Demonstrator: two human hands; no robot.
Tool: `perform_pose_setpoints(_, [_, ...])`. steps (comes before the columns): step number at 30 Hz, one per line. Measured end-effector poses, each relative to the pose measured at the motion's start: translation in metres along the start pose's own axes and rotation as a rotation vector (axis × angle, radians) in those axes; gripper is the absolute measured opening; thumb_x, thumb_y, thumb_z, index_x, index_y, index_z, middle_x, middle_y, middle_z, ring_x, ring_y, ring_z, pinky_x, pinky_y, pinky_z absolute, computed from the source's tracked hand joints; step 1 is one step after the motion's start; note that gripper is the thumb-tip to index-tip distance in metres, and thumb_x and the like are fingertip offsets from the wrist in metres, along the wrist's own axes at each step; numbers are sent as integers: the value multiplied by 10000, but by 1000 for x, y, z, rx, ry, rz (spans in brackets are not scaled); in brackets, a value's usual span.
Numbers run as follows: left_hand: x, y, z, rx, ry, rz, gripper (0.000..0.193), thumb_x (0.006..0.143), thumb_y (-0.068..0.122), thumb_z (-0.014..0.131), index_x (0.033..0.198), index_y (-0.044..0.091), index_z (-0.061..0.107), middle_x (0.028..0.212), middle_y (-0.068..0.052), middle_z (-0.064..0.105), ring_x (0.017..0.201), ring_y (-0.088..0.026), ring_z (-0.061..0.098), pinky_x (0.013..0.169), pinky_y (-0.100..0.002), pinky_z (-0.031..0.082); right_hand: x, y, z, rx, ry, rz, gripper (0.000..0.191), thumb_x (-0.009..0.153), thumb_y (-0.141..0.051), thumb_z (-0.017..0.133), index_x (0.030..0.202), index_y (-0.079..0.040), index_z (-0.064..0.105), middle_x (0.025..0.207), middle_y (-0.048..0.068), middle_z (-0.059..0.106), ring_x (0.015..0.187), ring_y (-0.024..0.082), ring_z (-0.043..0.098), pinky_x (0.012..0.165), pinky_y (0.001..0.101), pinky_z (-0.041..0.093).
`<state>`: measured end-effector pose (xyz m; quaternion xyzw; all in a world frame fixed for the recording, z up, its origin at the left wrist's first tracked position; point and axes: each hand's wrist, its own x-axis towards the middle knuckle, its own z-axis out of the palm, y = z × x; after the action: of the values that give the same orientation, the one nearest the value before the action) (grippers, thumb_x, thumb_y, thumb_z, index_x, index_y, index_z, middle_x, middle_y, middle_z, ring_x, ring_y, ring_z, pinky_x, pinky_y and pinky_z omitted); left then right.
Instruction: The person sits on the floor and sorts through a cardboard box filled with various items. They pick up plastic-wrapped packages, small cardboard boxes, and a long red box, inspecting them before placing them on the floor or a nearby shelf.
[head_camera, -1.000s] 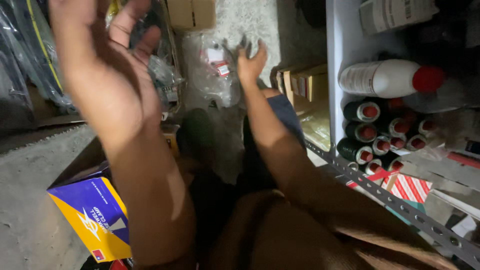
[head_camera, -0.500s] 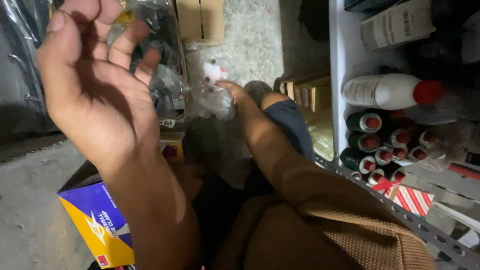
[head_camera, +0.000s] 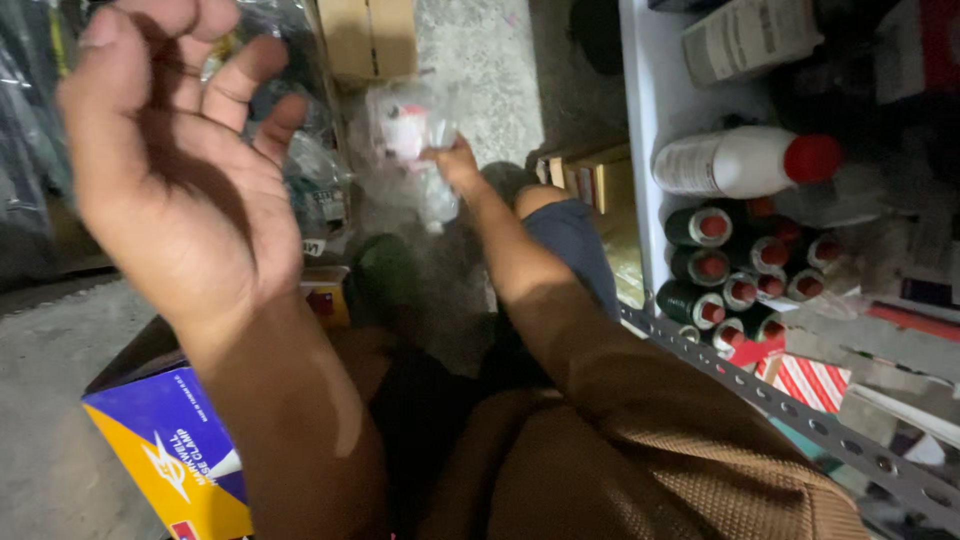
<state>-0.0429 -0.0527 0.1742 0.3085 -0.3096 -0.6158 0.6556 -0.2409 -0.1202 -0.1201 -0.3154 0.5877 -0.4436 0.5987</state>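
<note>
Plastic bag (head_camera: 412, 140) pinched in right hand (head_camera: 455, 168), light, crinkly, slippery; grip bunched edge. Left hand (head_camera: 180, 170) raised, spread, empty.

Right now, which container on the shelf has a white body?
The bottle lying on its side with a red cap. The cans stacked below it are dark green, showing only their round ends.

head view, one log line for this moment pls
left hand: raised, open, empty | right hand: gripping clear plastic bag | nearby: yellow-blue box, shelf cans
</note>
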Motion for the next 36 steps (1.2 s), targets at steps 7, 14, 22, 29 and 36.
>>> perform_pose_setpoints(7, [-15,-5,-11,-12,21,-4,254,1126,285,548,1255,71,592,1179,-52,632,1076,-212,612,887,-348,462,26,-31,-47,-65,-99,194,502,734,-20,785,1219,17,660,1017,159,766,839,283,759,756,427,637])
perform_pose_setpoints(14, [-2,-3,5,-70,4,-9,216,1138,282,572,1226,85,576,1186,-52,640,1080,-219,607,912,-356,453,28,-59,-75,-362,-74,-35,596,722,-34,790,1294,11,628,1102,125,762,958,239,738,835,356,607])
perform_pose_setpoints(22, [0,-4,10,-7,64,10,268,1094,288,579,1255,75,601,1148,-59,633,1059,-218,613,914,-368,477,50,-66,-129,-418,217,11,478,743,-96,782,1204,-4,696,1063,116,762,931,237,724,795,380,597])
perform_pose_setpoints(29, [1,18,-9,-103,153,123,228,1114,257,573,1172,39,603,1121,-93,623,989,-234,606,828,-354,461,64,-73,-135,-281,471,358,455,804,-215,717,1208,-6,708,1066,162,740,908,292,681,770,437,544])
perform_pose_setpoints(36, [-7,23,-23,-123,229,156,221,1091,253,598,1136,37,607,1072,-90,618,964,-231,607,813,-359,450,59,-58,-119,-309,551,428,480,799,-211,738,1230,-5,692,1112,170,719,963,300,671,815,431,537])
